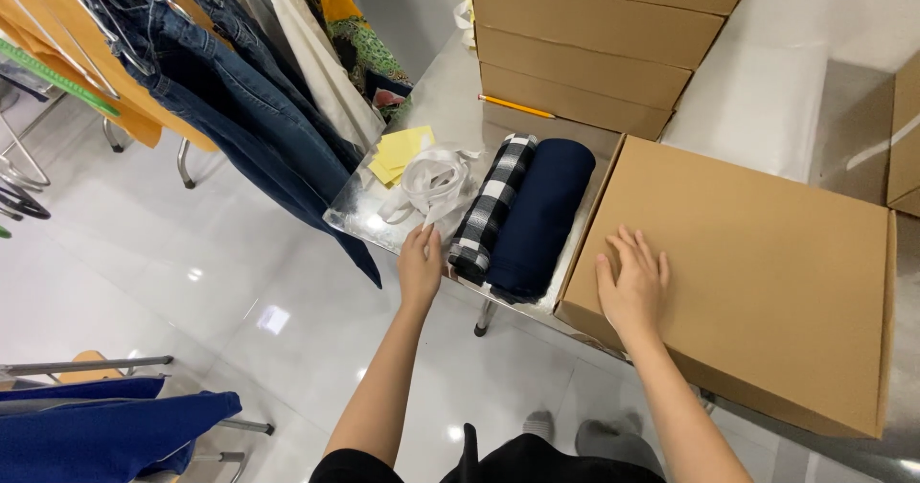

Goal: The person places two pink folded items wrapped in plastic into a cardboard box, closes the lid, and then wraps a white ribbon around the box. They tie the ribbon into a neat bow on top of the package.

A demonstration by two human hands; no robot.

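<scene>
right hand [631, 287] flat, open on cardboard box [757, 263]; left hand [420, 264] open beside checked cloth [491, 210]

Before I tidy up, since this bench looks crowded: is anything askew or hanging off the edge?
Yes. The closed cardboard box under the right hand sits skewed, its near corner past the metal table edge. The dark blue fabric roll droops over the edge too.

Right hand [632, 287] lies flat on closed cardboard box [757, 272]; left hand [420, 267] touches white strap [436, 188] left of box.
</scene>
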